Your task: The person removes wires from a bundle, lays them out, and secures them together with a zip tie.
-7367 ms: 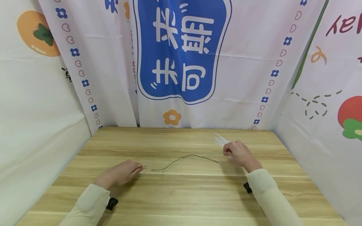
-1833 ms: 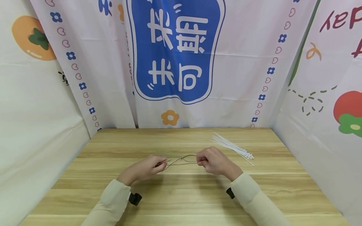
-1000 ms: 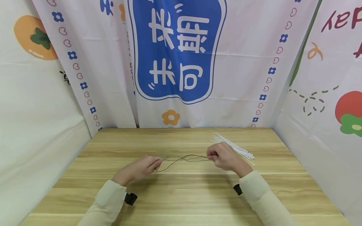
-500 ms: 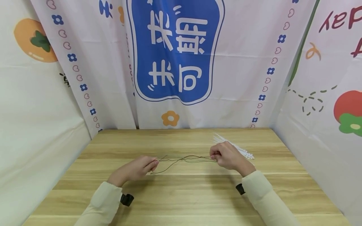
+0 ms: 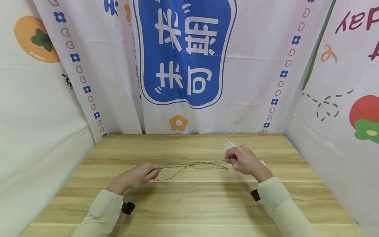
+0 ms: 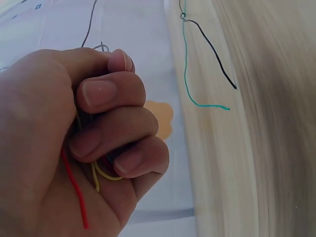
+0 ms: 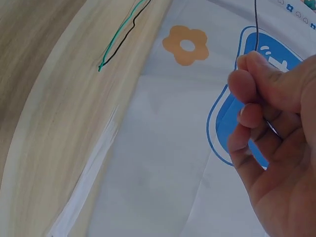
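Thin coloured wires cross at a small knot-like joint (image 5: 190, 165) in the head view, between my two hands. My left hand (image 5: 137, 174) grips some of them with curled fingers; a red wire (image 6: 74, 190) and a yellow wire (image 6: 95, 177) stick out of the palm in the left wrist view. On the right, my right hand (image 5: 247, 161) pinches one thin dark wire (image 7: 256, 24) between thumb and forefinger. A black wire (image 6: 212, 47) and a green wire (image 6: 186, 64) run from the joint with their ends free. What lies deep inside the left fist is hidden.
White zip ties (image 5: 228, 144) lie in a bundle on the wooden table (image 5: 189, 210), partly hidden behind the right hand. A printed cloth (image 5: 251, 82) hangs along the table's back edge, with more cloth at both sides.
Over the last two seconds my hands have drawn apart, left hand leftward, right hand rightward and up. The black and green ends near the right hand now lie loose below it.
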